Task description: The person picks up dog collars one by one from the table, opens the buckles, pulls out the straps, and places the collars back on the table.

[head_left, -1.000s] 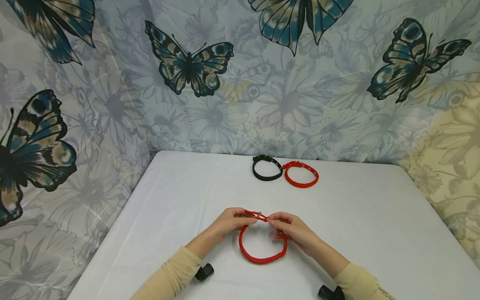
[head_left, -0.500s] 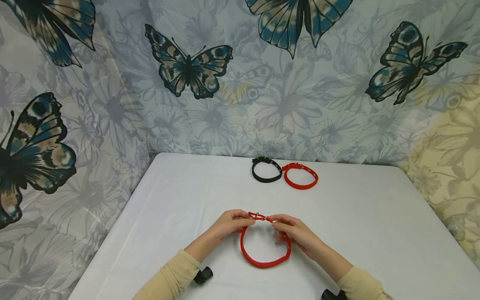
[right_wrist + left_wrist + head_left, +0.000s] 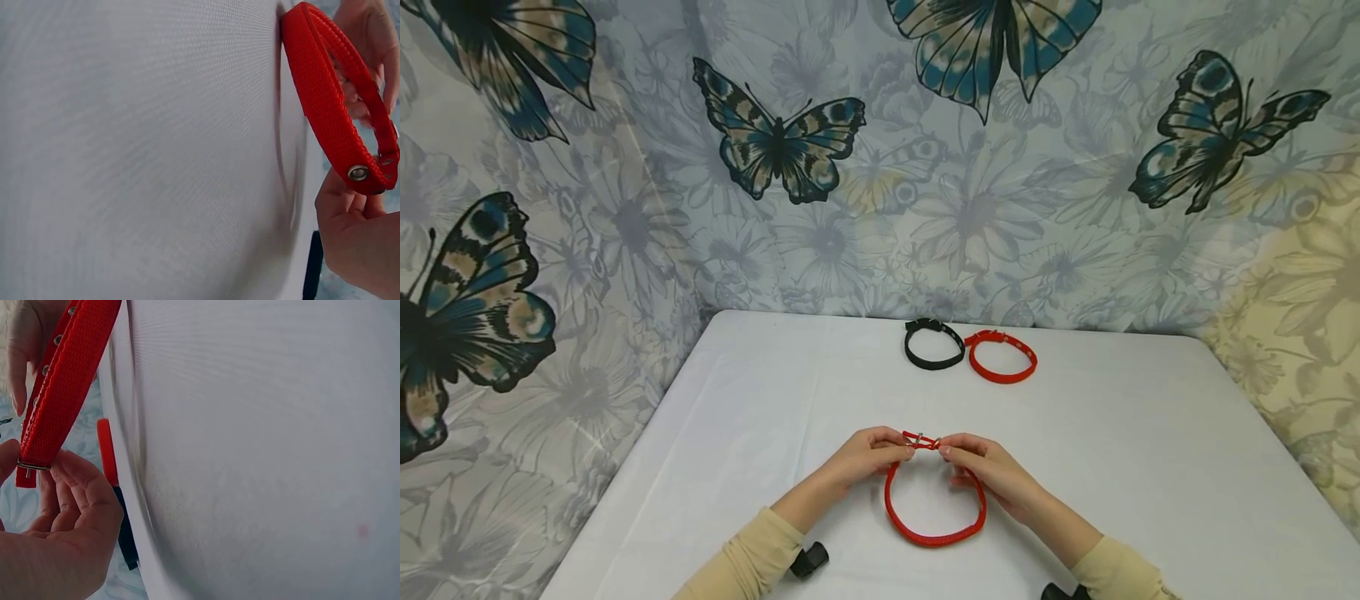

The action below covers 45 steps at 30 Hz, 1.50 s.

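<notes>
A red webbing collar (image 3: 935, 540) with metal eyelets is bent into a ring and held at its far side by both hands. My left hand (image 3: 868, 454) pinches it by the metal buckle (image 3: 32, 465), where a short red strap end sticks out. Close to the right of the buckle, the thumb and fingers of my right hand (image 3: 992, 468) grip the strap. A round metal stud (image 3: 358, 173) shows near the right fingers in the right wrist view. The near part of the ring hangs toward me, over the white table.
At the table's far edge lie a black collar (image 3: 934, 364) and a second red collar (image 3: 1003, 378), both fastened into rings. A white cloth covers the table (image 3: 760, 392). Behind it hangs a butterfly-patterned backdrop (image 3: 970, 208).
The held collar has shifted slightly to the right and nearer to me. Both hands keep their hold at the buckle side. The whole view has tilted up a little.
</notes>
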Available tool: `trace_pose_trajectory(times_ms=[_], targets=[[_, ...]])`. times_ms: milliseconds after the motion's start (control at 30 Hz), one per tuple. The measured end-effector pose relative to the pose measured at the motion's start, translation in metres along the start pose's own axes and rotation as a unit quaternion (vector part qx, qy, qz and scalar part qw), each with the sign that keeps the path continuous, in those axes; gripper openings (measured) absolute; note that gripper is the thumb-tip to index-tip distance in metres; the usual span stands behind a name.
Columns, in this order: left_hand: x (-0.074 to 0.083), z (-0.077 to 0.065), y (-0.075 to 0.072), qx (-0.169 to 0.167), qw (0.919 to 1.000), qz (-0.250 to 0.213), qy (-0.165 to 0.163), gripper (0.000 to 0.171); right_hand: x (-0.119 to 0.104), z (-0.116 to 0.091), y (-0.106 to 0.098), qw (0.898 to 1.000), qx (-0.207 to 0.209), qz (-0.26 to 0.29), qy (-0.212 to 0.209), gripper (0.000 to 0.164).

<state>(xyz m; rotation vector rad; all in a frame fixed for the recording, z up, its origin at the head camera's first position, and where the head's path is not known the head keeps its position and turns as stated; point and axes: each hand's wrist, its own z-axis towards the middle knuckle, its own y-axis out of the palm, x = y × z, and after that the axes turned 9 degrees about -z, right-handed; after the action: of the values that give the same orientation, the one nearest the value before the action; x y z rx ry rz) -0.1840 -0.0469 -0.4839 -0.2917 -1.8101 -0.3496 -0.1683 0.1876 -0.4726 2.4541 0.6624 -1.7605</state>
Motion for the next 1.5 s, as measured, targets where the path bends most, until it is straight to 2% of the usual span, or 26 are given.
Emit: trace_pose_trajectory(times_ms=[133,700,1067,1500], targets=[[0.0006,-0.0012,0.0013,-0.011,0.9999,0.0,-0.005,0.026,0.0012,0.0,0.0006,1.0,-0.001,0.006,0.0,0.042],[-0.0007,-0.0026,-0.0004,-0.003,1.0,0.0,-0.007,0.026,-0.0018,-0.0025,-0.001,1.0,-0.018,0.014,-0.003,0.042],[0.0021,-0.0043,0.0022,-0.007,1.0,0.0,-0.003,0.023,-0.0034,0.0016,0.0045,1.0,0.016,0.013,0.007,0.044],[0.0055,-0.0073,0.0035,-0.008,1.0,-0.001,0.004,0.023,-0.0035,0.0018,0.0023,1.0,0.003,0.002,-0.011,0.04]])
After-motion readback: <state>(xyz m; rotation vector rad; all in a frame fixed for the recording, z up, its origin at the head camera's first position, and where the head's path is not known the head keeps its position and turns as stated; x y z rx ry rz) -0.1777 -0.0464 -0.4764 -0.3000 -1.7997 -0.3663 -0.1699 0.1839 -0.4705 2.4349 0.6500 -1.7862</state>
